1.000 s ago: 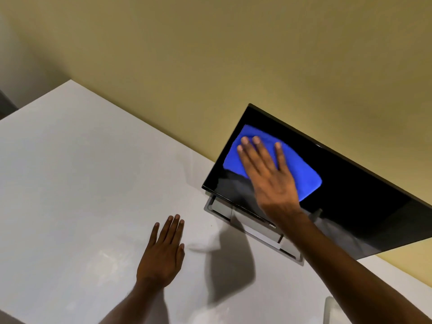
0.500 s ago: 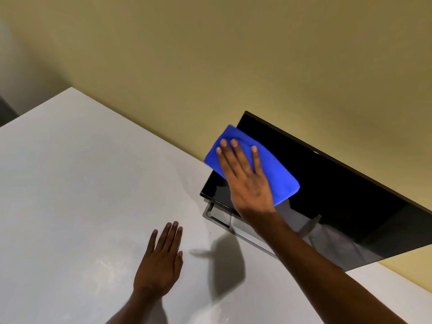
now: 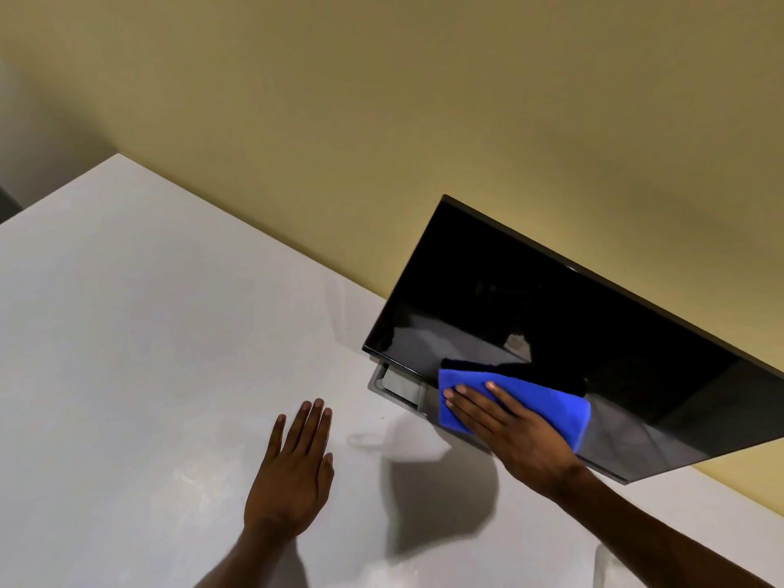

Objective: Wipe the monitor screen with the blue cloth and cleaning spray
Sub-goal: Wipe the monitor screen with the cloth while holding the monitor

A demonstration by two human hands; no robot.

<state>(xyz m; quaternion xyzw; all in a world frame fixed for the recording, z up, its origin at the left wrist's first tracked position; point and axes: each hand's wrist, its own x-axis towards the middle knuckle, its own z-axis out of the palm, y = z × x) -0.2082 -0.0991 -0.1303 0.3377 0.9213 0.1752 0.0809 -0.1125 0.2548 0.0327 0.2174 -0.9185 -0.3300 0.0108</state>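
A black monitor [image 3: 551, 316] stands at the back right of a white table, its screen dark and glossy. My right hand [image 3: 513, 435] presses a folded blue cloth [image 3: 547, 407] flat against the lower left part of the screen, near the bottom edge. My left hand [image 3: 292, 468] rests palm down on the table in front of the monitor, fingers apart and holding nothing. No spray bottle is clearly in view.
The white table [image 3: 127, 354] stretches left and forward. The monitor's grey stand base [image 3: 396, 386] sits under its left corner. A yellow wall [image 3: 382, 120] rises behind. A pale object [image 3: 604, 566] shows at the bottom edge, right of centre.
My right hand has slid the blue cloth from the screen's upper left corner down to its lower edge. The left hand has stayed flat on the table.
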